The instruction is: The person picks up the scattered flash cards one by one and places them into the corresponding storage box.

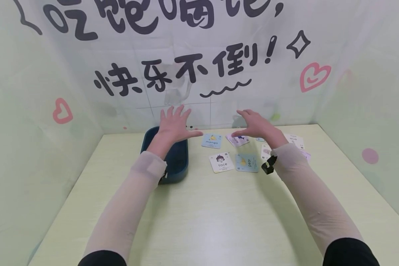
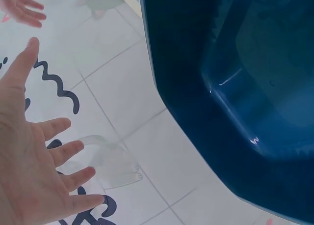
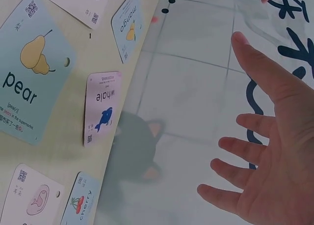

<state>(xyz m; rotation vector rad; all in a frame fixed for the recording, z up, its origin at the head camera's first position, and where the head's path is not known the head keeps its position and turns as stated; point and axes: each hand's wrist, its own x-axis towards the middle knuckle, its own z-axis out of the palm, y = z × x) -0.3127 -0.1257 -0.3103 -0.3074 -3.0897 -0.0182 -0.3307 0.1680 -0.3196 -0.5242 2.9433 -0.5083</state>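
My left hand (image 1: 174, 126) hovers over the dark blue bin (image 1: 177, 162), fingers spread and holding nothing. In the left wrist view the bin's wall (image 2: 179, 87) fills the right side, apart from the hand. My right hand (image 1: 256, 126) is raised above the flash cards, its fingers spread and nothing in them. Below and around it lie the whale card (image 3: 102, 109), the pear card (image 1: 247, 163), the mango card (image 1: 211, 141) and the face card (image 1: 221, 162). A cherry card (image 3: 78, 200) and a card with an ear picture (image 3: 34, 198) lie close by.
An arm card (image 1: 296, 141) and a purple card (image 1: 306, 155) lie at the right, partly behind the right forearm. The pale table (image 1: 212, 218) meets a printed curtain (image 1: 126, 114) at its back edge, with more curtain on both sides.
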